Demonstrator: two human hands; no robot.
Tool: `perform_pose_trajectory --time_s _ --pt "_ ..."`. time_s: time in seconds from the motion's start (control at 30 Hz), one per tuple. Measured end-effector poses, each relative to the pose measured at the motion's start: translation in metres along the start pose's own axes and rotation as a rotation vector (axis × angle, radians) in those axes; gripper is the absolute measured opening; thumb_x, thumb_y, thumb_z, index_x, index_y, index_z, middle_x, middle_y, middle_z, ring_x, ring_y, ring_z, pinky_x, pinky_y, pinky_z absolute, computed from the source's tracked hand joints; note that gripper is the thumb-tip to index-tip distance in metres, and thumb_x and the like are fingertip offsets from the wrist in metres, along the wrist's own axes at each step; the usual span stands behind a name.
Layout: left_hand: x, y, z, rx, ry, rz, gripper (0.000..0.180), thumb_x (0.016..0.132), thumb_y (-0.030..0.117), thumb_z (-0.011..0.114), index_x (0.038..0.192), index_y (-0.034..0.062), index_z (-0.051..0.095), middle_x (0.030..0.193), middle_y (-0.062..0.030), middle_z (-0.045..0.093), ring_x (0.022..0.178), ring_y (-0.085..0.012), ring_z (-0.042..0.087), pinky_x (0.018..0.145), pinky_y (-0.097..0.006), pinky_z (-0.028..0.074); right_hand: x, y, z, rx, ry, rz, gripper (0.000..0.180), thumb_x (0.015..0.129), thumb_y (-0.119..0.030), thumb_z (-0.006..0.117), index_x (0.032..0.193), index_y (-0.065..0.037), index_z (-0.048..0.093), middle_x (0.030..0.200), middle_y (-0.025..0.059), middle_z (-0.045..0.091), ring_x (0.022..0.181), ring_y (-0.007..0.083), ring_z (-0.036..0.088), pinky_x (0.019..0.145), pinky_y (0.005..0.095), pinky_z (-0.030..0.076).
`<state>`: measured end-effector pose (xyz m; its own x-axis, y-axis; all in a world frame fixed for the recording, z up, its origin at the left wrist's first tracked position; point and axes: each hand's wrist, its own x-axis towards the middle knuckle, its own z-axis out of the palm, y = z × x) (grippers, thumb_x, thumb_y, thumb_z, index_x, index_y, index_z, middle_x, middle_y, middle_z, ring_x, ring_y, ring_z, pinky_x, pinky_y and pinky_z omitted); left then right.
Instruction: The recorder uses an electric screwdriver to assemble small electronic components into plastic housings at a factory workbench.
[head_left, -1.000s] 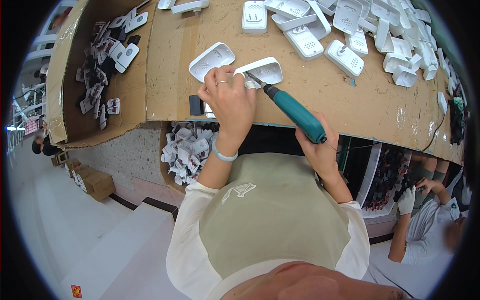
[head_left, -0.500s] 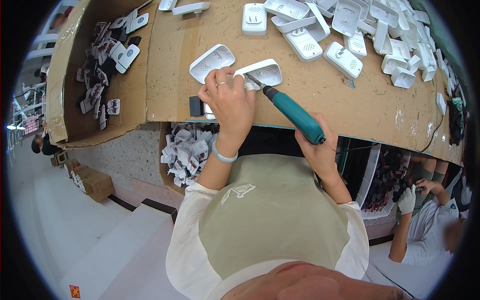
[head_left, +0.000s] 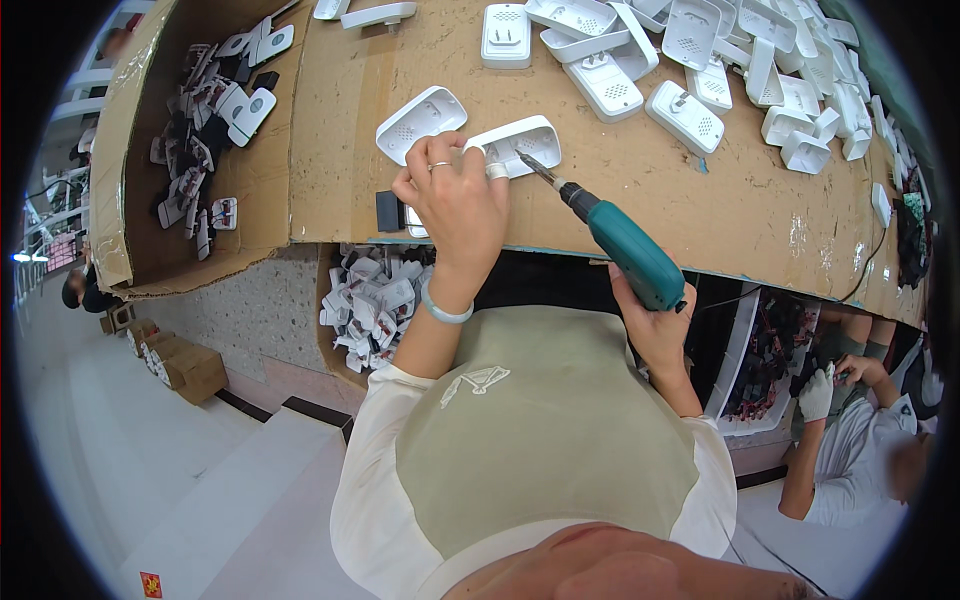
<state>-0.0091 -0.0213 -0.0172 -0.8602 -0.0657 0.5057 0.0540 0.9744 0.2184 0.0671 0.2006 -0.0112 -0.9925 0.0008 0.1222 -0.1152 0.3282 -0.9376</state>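
My right hand (head_left: 655,325) is wrapped round the rear of a teal electric screwdriver (head_left: 635,252). Its bit points up and left, with the tip over the inside of a white plastic housing (head_left: 538,142), open side up; whether it touches is unclear. My left hand (head_left: 458,200) has its fingers bent over the near left side of that housing, gripping it; the fingertips are partly hidden. A second white housing (head_left: 418,122) lies just left, also hollow side up. Beside my left wrist are a small dark block (head_left: 390,211) and a partly covered white piece (head_left: 416,224).
Many white housings (head_left: 690,38) are heaped at the far right of the cardboard-covered table (head_left: 340,120). A cardboard box (head_left: 265,185) at left holds white and black parts. Below the edge sits another box of white parts (head_left: 375,305). A gloved co-worker (head_left: 850,440) sits at lower right.
My right hand and the screwdriver have shifted right and toward me. The bit tip has moved right inside the housing. My left hand stays almost in place on the housing.
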Motion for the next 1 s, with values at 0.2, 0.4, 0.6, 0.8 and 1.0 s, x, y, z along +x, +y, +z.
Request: perform_pose_trajectory --time_s 0.2,0.4,0.6,0.8,1.0 --pt "-0.001 -0.001 -0.002 -0.012 -0.004 -0.001 0.017 0.067 0.009 0.073 0.079 -0.0007 0.067 0.109 -0.0116 0.061 0.114 -0.0317 0.05 0.092 -0.047 0.031 0.002 0.004 0.005 -0.001 0.007 -0.027 0.025 0.083 0.002 0.075 0.107 0.0 0.066 0.08 0.0084 0.07 0.07 0.0088 0.063 0.068 0.022 0.05" --pt "-0.003 -0.001 -0.001 -0.007 0.002 -0.003 0.017 0.067 0.01 0.074 0.08 0.0003 0.068 0.11 -0.0099 0.062 0.115 -0.0306 0.05 0.093 -0.047 0.031 0.014 0.009 0.017 -0.001 -0.064 -0.066 0.026 0.084 0.002 0.074 0.108 0.0 0.065 0.083 0.0111 0.07 0.072 0.0138 0.067 0.07 0.025 0.052" --pt "-0.004 -0.001 0.0 0.01 0.008 -0.005 0.018 0.067 0.011 0.076 0.081 0.0014 0.068 0.111 -0.0091 0.062 0.116 -0.0296 0.05 0.092 -0.046 0.03 0.018 0.009 0.02 -0.03 -0.082 -0.062 0.027 0.084 0.001 0.073 0.109 -0.001 0.064 0.086 0.0119 0.07 0.075 0.0169 0.068 0.071 0.027 0.053" --pt "-0.003 -0.001 -0.001 0.014 -0.002 -0.011 0.02 0.066 0.012 0.077 0.08 0.0017 0.068 0.111 -0.0087 0.061 0.116 -0.0294 0.05 0.091 -0.046 0.03 0.018 0.007 0.019 -0.032 -0.09 -0.051 0.028 0.084 0.001 0.073 0.11 -0.001 0.063 0.086 0.0123 0.07 0.075 0.0173 0.068 0.071 0.0272 0.053" --pt "-0.002 -0.001 0.0 0.006 -0.005 -0.012 0.02 0.066 0.011 0.077 0.081 0.0012 0.068 0.111 -0.009 0.061 0.116 -0.0296 0.05 0.091 -0.046 0.031 0.018 0.008 0.02 -0.044 -0.089 -0.058 0.029 0.084 0.001 0.074 0.11 -0.001 0.063 0.086 0.0123 0.07 0.075 0.0181 0.068 0.071 0.0274 0.053"
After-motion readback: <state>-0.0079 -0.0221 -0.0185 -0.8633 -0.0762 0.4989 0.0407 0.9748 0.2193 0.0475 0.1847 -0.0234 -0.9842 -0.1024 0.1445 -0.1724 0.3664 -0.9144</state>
